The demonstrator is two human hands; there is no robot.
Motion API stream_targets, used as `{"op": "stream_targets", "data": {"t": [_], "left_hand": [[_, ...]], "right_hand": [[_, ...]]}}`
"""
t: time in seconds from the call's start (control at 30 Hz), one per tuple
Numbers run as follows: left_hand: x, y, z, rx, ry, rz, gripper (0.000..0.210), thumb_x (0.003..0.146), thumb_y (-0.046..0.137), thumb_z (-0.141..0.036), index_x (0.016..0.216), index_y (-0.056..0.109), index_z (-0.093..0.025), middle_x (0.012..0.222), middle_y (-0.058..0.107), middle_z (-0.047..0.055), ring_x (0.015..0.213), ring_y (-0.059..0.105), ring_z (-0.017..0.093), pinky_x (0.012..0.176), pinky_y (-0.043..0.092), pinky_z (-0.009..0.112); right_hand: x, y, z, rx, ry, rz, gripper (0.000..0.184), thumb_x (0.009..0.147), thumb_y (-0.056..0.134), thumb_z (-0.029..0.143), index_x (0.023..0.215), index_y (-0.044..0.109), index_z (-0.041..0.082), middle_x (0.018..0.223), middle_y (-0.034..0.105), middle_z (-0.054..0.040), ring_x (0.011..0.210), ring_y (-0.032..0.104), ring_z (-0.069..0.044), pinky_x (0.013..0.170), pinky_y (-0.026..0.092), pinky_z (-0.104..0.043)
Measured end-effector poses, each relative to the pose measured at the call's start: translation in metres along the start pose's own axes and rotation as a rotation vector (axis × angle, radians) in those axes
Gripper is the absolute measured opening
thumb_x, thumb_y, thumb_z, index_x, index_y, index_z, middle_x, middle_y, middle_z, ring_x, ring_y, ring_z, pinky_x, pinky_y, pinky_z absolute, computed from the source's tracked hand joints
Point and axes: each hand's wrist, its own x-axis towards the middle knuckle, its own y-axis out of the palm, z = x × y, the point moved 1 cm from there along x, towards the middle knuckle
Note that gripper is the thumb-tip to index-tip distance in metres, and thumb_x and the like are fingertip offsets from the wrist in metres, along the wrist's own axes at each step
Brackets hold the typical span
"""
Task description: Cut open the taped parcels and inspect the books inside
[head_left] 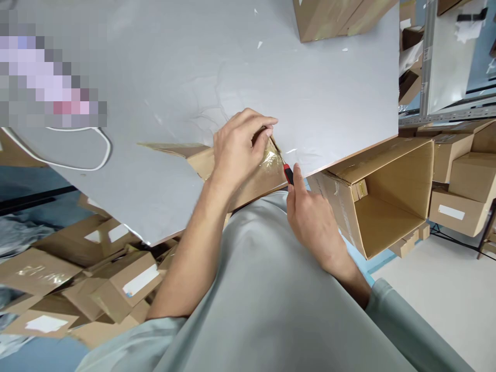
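A small cardboard box with shiny clear tape lies at the near edge of the grey table, close against my body. One of its flaps stands out to the left. My left hand is over the box, fingers and thumb curled on its far edge. In my right hand is a red and black utility knife, index finger stretched along it. Its thin metal tip is at the taped right end of the box; how deep it reaches cannot be made out.
A larger carton stands at the table's far side. White scraps and a white cable lie on the table. An open carton is below the right edge; piled cartons are at lower left.
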Motion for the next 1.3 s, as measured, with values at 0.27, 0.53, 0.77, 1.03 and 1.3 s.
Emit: {"op": "stream_targets", "data": {"t": [0.27,0.53,0.77,1.03,1.3], "left_hand": [[0.0,0.004,0.005,0.091,0.083,-0.023,0.025,0.111,0.056,-0.031,0.121,0.078,-0.038,0.122,0.076,0.003,0.117,0.07,0.026,0.097,0.057,0.042],[-0.002,0.011,0.007,0.182,0.146,-0.07,0.027,0.111,0.056,-0.022,0.121,0.078,-0.034,0.116,0.073,0.005,0.112,0.067,0.024,0.091,0.053,0.038],[-0.006,0.017,0.004,0.19,0.176,-0.048,0.025,0.111,0.058,-0.023,0.121,0.079,-0.033,0.114,0.073,0.004,0.107,0.067,0.023,0.083,0.052,0.034],[-0.003,0.01,0.012,0.142,0.151,-0.072,0.027,0.113,0.055,-0.025,0.123,0.079,-0.033,0.118,0.072,0.006,0.111,0.068,0.023,0.088,0.054,0.034],[-0.003,0.014,0.009,0.071,0.174,-0.121,0.023,0.113,0.059,-0.033,0.126,0.078,-0.029,0.118,0.075,0.005,0.109,0.071,0.021,0.094,0.059,0.034]], "right_hand": [[0.005,-0.007,0.027,-0.283,0.066,0.14,0.066,0.116,0.042,0.029,0.177,0.026,0.008,0.078,0.078,-0.0106,0.076,0.079,-0.028,0.075,0.065,-0.038],[0.012,-0.018,0.044,-0.52,0.118,0.283,0.065,0.116,0.037,0.018,0.177,0.021,0.003,0.093,0.083,-0.0179,0.088,0.083,-0.03,0.078,0.066,-0.038],[0.001,-0.021,0.029,-0.508,0.158,0.293,0.064,0.116,0.04,0.02,0.178,0.026,0.009,0.088,0.081,-0.0147,0.082,0.082,-0.03,0.076,0.065,-0.039],[0.016,-0.034,0.004,-0.417,0.165,0.122,0.063,0.119,0.036,0.038,0.176,0.032,0.011,0.083,0.079,-0.0137,0.076,0.079,-0.033,0.079,0.062,-0.044],[0.043,-0.009,-0.045,-0.349,0.168,-0.173,0.06,0.119,0.028,0.044,0.171,0.035,0.014,0.093,0.079,-0.013,0.079,0.077,-0.032,0.075,0.057,-0.039]]}}
